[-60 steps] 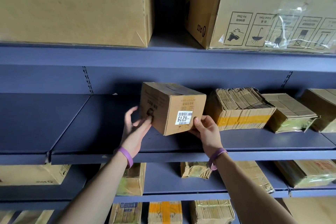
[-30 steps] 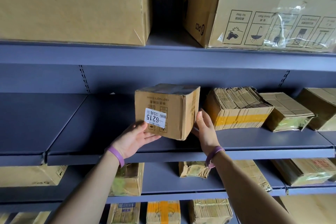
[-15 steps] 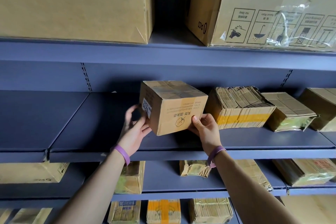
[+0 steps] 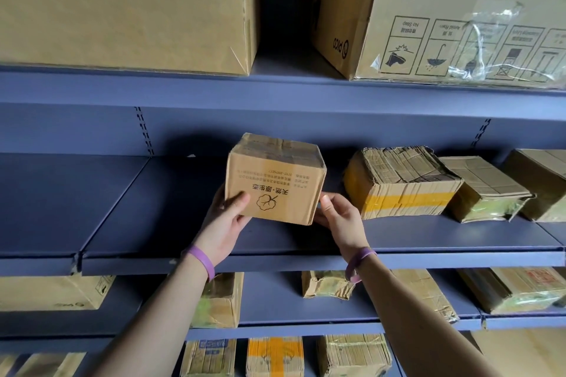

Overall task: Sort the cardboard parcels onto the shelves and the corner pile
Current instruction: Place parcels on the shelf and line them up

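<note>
Cardboard parcel [image 4: 275,180], a small box with a leaf logo and upside-down print facing me, is clamped between my two hands over the middle shelf [image 4: 147,217]; I cannot tell whether its base touches the shelf. My left hand [image 4: 228,223] grips its lower left corner, thumb on the front face. My right hand [image 4: 340,219] holds the lower right edge, thumb against the side. Just right of my right hand lies a taped bundle [image 4: 401,184] with a yellow band. Above my hands stand a plain large carton [image 4: 122,9] and a PICO carton [image 4: 459,9].
</note>
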